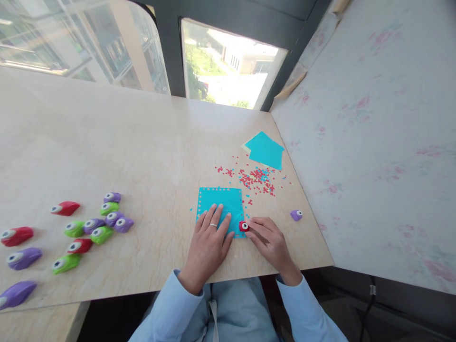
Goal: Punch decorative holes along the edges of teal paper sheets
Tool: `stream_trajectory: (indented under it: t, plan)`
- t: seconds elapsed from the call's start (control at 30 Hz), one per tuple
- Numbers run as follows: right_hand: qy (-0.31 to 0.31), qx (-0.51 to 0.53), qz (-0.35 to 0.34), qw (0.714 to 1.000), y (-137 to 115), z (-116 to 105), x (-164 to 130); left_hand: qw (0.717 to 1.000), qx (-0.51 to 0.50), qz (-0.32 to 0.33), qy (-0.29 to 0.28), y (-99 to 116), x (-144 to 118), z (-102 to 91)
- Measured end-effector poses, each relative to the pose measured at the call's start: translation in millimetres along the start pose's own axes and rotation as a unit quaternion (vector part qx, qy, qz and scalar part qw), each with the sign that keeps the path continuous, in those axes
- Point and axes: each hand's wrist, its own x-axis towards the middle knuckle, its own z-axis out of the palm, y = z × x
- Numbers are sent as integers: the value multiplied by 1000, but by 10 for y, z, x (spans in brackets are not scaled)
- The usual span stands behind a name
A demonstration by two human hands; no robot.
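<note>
At the far left of the tabletop [142, 142] lies a loose cluster of red, green and purple paper punches [92, 225], well apart from the hands. Toward the middle, the left hand [208, 240] rests flat, fingers spread, on the near part of a turquoise paper sheet [221, 202] whose edges carry rows of small holes. Just beside it, the right hand [270, 240] pinches a small red punch [243, 226] at the sheet's near right corner. Beyond lie scattered red and blue confetti [256, 178], more turquoise sheets [265, 150], and a lone purple punch [296, 215] at the right.
</note>
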Motion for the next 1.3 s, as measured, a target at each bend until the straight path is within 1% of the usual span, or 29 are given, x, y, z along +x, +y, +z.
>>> stream_trajectory:
  t: [0.27, 0.47, 0.67, 0.73, 0.8, 0.87, 0.93, 0.97, 1.0, 1.03, 1.1, 1.17, 1.23, 1.3]
  plan:
    - [12, 0, 2, 1000, -27, -2, 20, 1000, -9, 0, 5, -5, 8, -12]
    - [10, -9, -1, 1000, -56, -6, 41, 1000, -12, -5, 9, -2, 3, -13]
    - [11, -5, 10, 1000, -27, -18, 28, 1000, -7, -9, 14, 1, 4, -4]
    - [16, 12, 34, 999, -13, -16, 5, 1000, -5, -6, 14, 1, 7, -4]
    - [33, 41, 86, 995, -13, -13, -20, 1000, -4, -5, 13, 2, 11, -5]
    - [59, 71, 168, 981, -36, -25, -28, 1000, -4, -7, 11, 4, 15, -5]
    - [72, 93, 258, 959, -80, -72, 7, 1000, -6, -9, 10, 6, 19, -6]
    - [64, 101, 295, 948, -105, -110, 46, 1000, -6, -9, 9, 7, 20, -8]
    - [42, 111, 324, 939, -129, -156, 98, 1000, -6, -10, 8, 8, 21, -9]
    - [7, 122, 342, 931, -151, -206, 161, 1000, -7, -10, 7, 9, 21, -11]
    - [-92, 147, 363, 916, -181, -303, 307, 1000, -7, -12, 6, 11, 18, -16]
    - [-176, 155, 375, 897, -191, -370, 451, 1000, -9, -12, 6, 14, 13, -19]
    - [-231, 138, 386, 882, -185, -399, 569, 1000, -10, -12, 7, 15, 9, -21]
    - [-268, 110, 402, 868, -173, -398, 652, 1000, -12, -10, 10, 15, 8, -19]
